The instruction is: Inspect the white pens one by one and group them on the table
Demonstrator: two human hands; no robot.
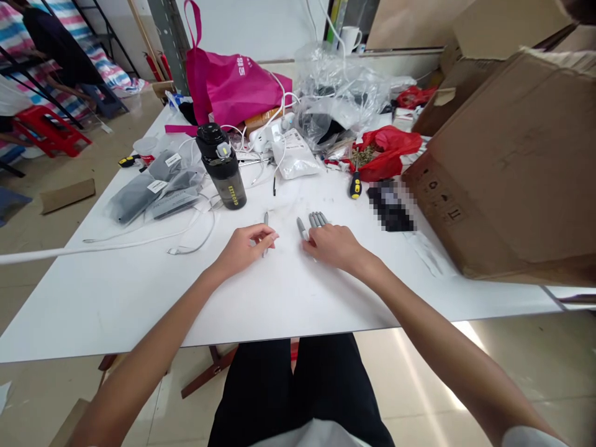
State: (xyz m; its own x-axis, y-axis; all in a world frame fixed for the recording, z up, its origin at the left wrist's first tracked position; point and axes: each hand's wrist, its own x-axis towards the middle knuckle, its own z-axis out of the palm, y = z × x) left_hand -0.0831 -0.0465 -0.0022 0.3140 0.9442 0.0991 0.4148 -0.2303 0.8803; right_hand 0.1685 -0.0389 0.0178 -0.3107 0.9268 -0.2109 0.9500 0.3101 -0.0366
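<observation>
At the left of the white table (116, 292), clear bags (174, 202) held dark gray items with white labels. The dark bottle (222, 167) stood upright, its lid closed, near the pink bag (233, 87), whose contents were hidden. The left hand (244, 249) had thumb and forefinger close together at a gray pen (266, 218); whether they gripped it, I could not tell. A loose gray pen (302, 228) lay by the right thumb. The right hand (334, 245) curled over a row of gray pens (318, 218), its grip unclear. Farther right, an open red bag (395, 144) held small brownish pieces, behind a screwdriver (355, 186) and left of a cardboard box (516, 174).
</observation>
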